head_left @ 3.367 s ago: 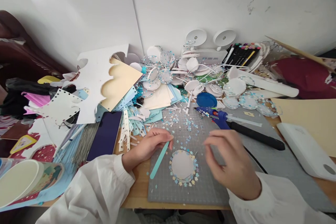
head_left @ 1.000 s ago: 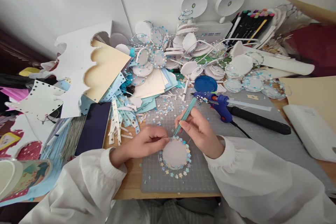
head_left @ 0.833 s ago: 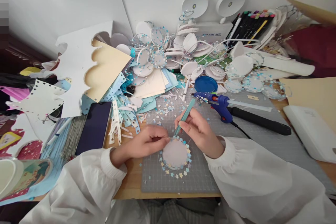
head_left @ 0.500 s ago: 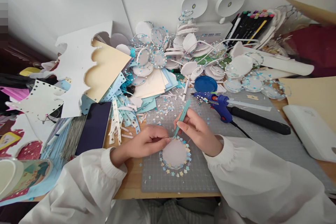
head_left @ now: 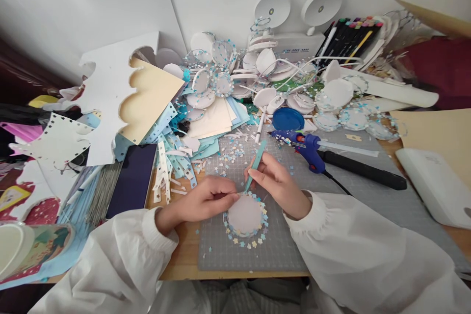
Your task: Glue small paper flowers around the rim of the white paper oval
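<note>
A white disc (head_left: 244,214) ringed by small blue, yellow and white flower shapes lies on the grey cutting mat (head_left: 217,257). At its upper left edge, my left hand (head_left: 208,197) pinches the wreath with thumb and forefinger. Teal tweezers (head_left: 256,163) are held in my right hand (head_left: 277,181), slanting down so their tips meet the wreath's top edge beside my left fingertips. Whether a small piece sits between the tips cannot be made out. Loose paper flowers (head_left: 231,154) are scattered on the mat beyond my hands.
A blue glue gun (head_left: 307,149) and a black stick-like tool (head_left: 368,170) lie to the right, near a white box (head_left: 434,184). Behind are a blue lid (head_left: 288,119) and piled discs (head_left: 338,92). A phone (head_left: 131,176) and paper strips (head_left: 162,171) are left.
The tweezers have tilted and shifted very slightly at the wreath's top edge. My left hand keeps nearly the same place and pinch.
</note>
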Demonstrator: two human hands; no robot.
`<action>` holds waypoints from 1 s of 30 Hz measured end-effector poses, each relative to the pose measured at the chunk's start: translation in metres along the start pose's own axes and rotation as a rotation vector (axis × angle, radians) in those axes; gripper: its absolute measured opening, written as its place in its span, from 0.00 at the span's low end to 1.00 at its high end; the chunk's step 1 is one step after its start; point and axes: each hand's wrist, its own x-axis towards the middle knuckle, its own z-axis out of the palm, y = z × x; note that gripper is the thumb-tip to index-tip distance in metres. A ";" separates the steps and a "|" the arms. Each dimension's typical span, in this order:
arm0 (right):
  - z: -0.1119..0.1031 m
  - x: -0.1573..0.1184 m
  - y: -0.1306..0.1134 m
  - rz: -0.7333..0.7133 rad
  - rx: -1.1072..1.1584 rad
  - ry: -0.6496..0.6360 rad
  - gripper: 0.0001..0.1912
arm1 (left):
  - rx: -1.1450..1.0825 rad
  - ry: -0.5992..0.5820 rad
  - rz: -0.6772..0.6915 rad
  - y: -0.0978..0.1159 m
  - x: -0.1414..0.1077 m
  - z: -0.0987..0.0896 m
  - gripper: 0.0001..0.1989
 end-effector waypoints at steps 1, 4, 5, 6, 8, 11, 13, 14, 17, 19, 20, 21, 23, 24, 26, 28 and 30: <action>0.000 0.000 0.000 -0.008 -0.013 0.002 0.16 | 0.003 -0.001 -0.001 0.000 0.000 0.000 0.18; 0.000 0.000 -0.001 -0.069 -0.036 0.026 0.13 | 0.009 0.008 -0.002 0.000 0.000 0.000 0.18; 0.000 0.000 -0.001 -0.099 -0.041 0.049 0.12 | 0.011 0.011 -0.001 0.000 0.000 0.000 0.18; 0.000 0.000 -0.001 -0.136 -0.046 0.084 0.10 | 0.014 0.011 0.003 0.000 0.000 -0.001 0.18; -0.001 0.001 0.001 -0.229 -0.063 0.176 0.06 | 0.022 0.000 0.008 -0.001 0.000 -0.001 0.18; -0.002 0.002 0.004 -0.385 -0.158 0.301 0.04 | 0.043 -0.017 0.001 -0.001 0.000 0.000 0.18; -0.003 0.002 0.005 -0.457 -0.258 0.338 0.05 | 0.076 -0.020 0.007 -0.002 0.000 0.000 0.17; -0.004 0.003 0.005 -0.482 -0.305 0.345 0.05 | 0.093 -0.020 0.015 -0.003 0.000 0.001 0.17; -0.005 0.004 0.005 -0.509 -0.403 0.345 0.07 | 0.116 -0.018 0.022 -0.005 -0.001 0.002 0.15; -0.006 0.005 0.006 -0.490 -0.440 0.337 0.07 | 0.103 -0.003 0.003 -0.006 -0.001 0.003 0.16; -0.007 0.006 0.007 -0.475 -0.460 0.335 0.07 | 0.099 0.007 -0.007 -0.007 -0.002 0.003 0.17; -0.008 0.006 0.007 -0.463 -0.486 0.334 0.07 | 0.100 0.015 -0.015 -0.007 -0.002 0.003 0.17; -0.010 0.007 0.007 -0.452 -0.549 0.334 0.07 | 0.124 0.020 -0.015 -0.008 -0.002 0.003 0.19; -0.011 0.007 0.007 -0.447 -0.582 0.334 0.08 | 0.146 0.017 -0.006 -0.008 -0.002 0.003 0.19; -0.012 0.007 0.006 -0.435 -0.635 0.328 0.08 | 0.196 0.009 0.022 -0.009 -0.003 0.004 0.20; -0.013 0.006 0.006 -0.433 -0.665 0.319 0.08 | 0.241 0.030 0.031 -0.009 -0.003 0.005 0.21; -0.014 0.005 0.006 -0.444 -0.682 0.315 0.08 | 0.265 0.117 -0.018 -0.007 -0.003 0.008 0.22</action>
